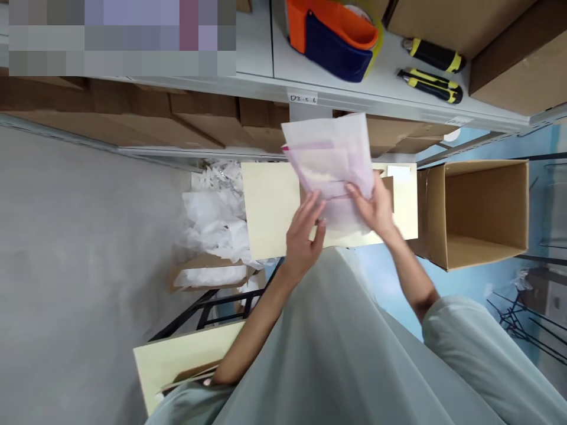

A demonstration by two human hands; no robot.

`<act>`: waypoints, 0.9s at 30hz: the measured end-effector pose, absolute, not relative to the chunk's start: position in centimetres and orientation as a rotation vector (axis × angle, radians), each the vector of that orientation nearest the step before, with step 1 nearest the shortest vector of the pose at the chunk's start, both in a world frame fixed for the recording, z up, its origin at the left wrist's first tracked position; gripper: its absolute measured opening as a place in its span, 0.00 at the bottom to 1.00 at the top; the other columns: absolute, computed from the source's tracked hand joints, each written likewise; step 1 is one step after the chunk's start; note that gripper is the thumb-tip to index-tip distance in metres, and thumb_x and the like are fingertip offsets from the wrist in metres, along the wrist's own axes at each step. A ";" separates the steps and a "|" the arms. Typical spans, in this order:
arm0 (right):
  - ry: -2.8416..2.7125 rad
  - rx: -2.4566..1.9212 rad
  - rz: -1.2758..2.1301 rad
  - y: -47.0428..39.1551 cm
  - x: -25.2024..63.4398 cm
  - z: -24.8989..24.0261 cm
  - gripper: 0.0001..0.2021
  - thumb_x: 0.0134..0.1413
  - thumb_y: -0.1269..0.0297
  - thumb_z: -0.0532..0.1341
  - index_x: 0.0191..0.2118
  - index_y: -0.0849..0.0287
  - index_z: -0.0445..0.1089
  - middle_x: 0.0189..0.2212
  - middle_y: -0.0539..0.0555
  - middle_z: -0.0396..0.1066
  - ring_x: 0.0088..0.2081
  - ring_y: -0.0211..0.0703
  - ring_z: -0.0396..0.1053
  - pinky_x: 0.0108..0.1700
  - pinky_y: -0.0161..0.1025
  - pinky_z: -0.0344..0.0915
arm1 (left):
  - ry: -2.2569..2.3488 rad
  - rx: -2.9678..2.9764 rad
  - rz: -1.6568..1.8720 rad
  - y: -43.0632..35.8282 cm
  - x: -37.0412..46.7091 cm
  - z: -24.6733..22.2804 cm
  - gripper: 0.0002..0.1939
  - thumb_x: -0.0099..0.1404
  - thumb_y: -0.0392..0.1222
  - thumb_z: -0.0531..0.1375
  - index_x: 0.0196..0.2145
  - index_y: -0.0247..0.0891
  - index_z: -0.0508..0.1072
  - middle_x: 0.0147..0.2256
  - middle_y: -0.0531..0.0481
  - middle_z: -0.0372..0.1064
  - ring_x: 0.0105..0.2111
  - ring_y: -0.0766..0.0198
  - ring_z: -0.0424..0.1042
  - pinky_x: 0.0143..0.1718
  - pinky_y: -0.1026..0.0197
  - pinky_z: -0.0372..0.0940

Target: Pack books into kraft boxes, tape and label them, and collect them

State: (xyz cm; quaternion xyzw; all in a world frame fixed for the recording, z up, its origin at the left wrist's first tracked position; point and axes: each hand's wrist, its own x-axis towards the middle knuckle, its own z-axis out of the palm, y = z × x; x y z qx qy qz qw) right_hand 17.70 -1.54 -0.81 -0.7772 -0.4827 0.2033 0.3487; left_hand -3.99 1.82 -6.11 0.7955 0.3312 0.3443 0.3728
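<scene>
A flat packet wrapped in thin, whitish-pink translucent paper [330,156] is held up over a cream-coloured tabletop [271,206]. My right hand [376,203] grips its lower right side, the thumb lying across the front. At the packet's lower left edge is my left hand [305,233], its fingers stretched and a little apart, close to or lightly touching the paper. What lies inside the wrapping cannot be made out. Behind the packet, a piece of brown cardboard [388,192] and a white label-like sheet [399,172] rest on the table.
Crumpled white paper [215,218] is heaped left of the table. A large cardboard box [485,215] stands open at the right. Along the shelf [261,50] above are an orange-and-blue tape dispenser [339,44], two yellow-black utility knives [434,71] and several brown boxes [204,118].
</scene>
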 end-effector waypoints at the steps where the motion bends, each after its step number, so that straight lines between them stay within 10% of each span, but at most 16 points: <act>1: -1.365 -2.006 0.489 -2.0 20.6 -0.1 0.27 0.75 0.34 0.57 0.57 0.54 0.72 0.35 0.51 0.79 0.33 0.48 0.76 0.39 0.43 0.74 | 0.802 2.074 0.833 1.3 -2.8 -6.5 0.26 0.86 0.49 0.53 0.75 0.47 0.68 0.74 0.43 0.68 0.75 0.52 0.67 0.75 0.44 0.66; 12: -2.634 -1.811 0.621 1.0 27.9 -5.0 0.18 0.74 0.66 0.56 0.64 0.56 0.67 0.51 0.59 0.83 0.41 0.53 0.78 0.40 0.40 0.60 | 0.908 2.336 0.258 -2.4 1.3 -14.6 0.20 0.81 0.36 0.56 0.61 0.45 0.84 0.60 0.43 0.82 0.63 0.49 0.80 0.64 0.42 0.74; 27: -2.595 -2.006 1.096 2.8 24.6 -14.7 0.25 0.80 0.56 0.55 0.73 0.62 0.65 0.61 0.71 0.79 0.59 0.63 0.78 0.57 0.50 0.71 | 1.027 2.310 0.269 -4.6 1.0 -15.2 0.21 0.80 0.36 0.57 0.60 0.49 0.85 0.59 0.46 0.83 0.65 0.49 0.79 0.68 0.42 0.73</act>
